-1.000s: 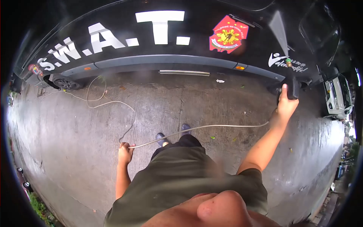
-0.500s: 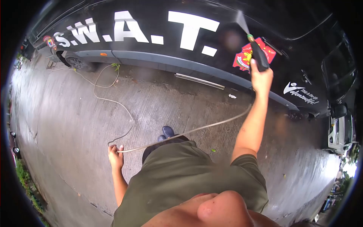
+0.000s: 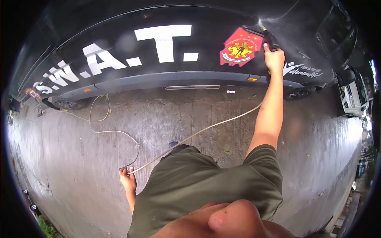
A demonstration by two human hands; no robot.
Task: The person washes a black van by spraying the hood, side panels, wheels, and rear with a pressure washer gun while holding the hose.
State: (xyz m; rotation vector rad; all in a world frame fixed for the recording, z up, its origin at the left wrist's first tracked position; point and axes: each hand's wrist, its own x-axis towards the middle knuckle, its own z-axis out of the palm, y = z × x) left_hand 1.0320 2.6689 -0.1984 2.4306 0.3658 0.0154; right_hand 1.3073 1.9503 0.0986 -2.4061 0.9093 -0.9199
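Note:
My right hand [image 3: 274,60] is wrapped round the black grip of a spray gun [image 3: 270,41], held up against the side of a black vehicle [image 3: 210,33]. White spray leaves its green-tipped nozzle towards the upper panel. Just left of the gun is a red badge decal [image 3: 241,47] with a yellow sun. Down at the lower left, my left hand [image 3: 127,179] is closed on a pale hose [image 3: 198,132]. From there one length rises to my right forearm, and another loops away over the ground.
Wet concrete [image 3: 79,158] lies between me and the vehicle. Hose loops rest near the front-left wheel [image 3: 68,104]. A metal strip [image 3: 192,87] runs beside the vehicle's lower edge. A white vehicle [image 3: 352,95] stands at the far right.
My view has shifted to the right along the vehicle. The spray gun has moved from over the red badge to its right side. My left hand still holds the hose.

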